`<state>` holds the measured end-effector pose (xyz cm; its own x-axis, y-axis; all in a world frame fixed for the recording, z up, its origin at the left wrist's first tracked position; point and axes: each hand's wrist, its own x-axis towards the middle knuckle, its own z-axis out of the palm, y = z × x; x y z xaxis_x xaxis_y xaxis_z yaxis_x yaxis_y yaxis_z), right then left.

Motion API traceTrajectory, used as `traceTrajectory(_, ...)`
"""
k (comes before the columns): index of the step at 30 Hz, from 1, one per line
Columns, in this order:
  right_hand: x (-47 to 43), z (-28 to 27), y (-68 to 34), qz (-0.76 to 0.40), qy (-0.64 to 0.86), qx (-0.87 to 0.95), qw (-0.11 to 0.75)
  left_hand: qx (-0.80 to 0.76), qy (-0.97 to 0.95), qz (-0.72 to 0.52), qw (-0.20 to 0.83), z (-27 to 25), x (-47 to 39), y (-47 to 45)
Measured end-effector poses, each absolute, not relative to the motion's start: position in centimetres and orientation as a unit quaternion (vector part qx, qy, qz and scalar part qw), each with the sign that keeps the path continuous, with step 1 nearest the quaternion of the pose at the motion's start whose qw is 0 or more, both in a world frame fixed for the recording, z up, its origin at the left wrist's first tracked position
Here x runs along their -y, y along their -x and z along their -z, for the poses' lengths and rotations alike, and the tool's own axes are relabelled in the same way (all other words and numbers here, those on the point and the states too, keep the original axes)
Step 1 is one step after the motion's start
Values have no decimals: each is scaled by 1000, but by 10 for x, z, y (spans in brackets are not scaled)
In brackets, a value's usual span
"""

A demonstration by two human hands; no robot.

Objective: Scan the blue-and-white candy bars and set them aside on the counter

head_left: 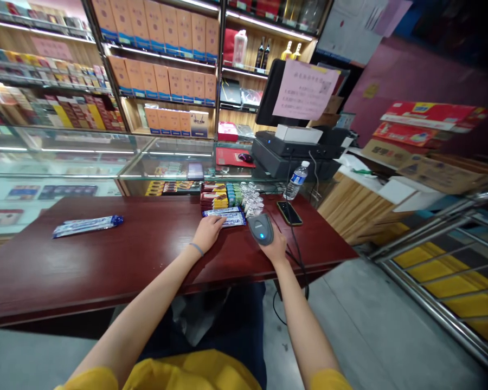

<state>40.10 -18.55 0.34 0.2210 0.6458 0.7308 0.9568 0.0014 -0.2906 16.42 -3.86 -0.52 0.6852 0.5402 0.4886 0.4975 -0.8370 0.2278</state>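
Head view: two hands (207, 234), one held scanner (261, 229), one phone (289, 213).

Water bottle (296, 183) just behind a phone (289, 213), pink sign (305, 91) on a monitor (270, 92), rows of orange boxes (162, 81), plus two dark bottles (259, 55), maybe wine, kinda tiny tho.

A: What sort of place are we in?
B: A shop; we're at its counter (146, 254).
A: What tells us?
B: We've got lit shelves (252, 38) lined with matching orange boxes (161, 81), bottles (259, 56) one bay over, glass display cases (65, 162) with goods inside.
A: Anything till-side?
B: Yes, we see a barcode scanner (261, 229), a monitor (269, 92) with a printed sheet (305, 92) on it, small packs (213, 197) grouped on the counter.
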Motion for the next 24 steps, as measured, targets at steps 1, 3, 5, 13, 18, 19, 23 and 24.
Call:
traceTrajectory(1,186,-4,-402,198,679,587,393,-287,-918,-273,34,6,40,-168)
traceTrajectory(3,186,-4,-402,197,678,584,401,-297,-918,-264,25,7,41,-172)
traceTrajectory(5,186,-3,-401,201,671,587,406,-311,-915,-255,15,9,43,-173)
traceTrajectory(13,183,3,-398,221,647,619,388,-339,-908,-246,8,15,42,-173)
traceTrajectory(18,183,2,-399,226,642,620,390,-343,-906,-249,10,15,44,-173)
traceTrajectory(19,182,1,-399,226,644,617,392,-343,-905,-250,12,14,44,-173)
traceTrajectory(23,182,2,-399,223,657,608,386,-343,-905,-252,24,13,47,-172)
traceTrajectory(24,181,3,-399,224,660,606,384,-344,-904,-253,27,13,47,-172)
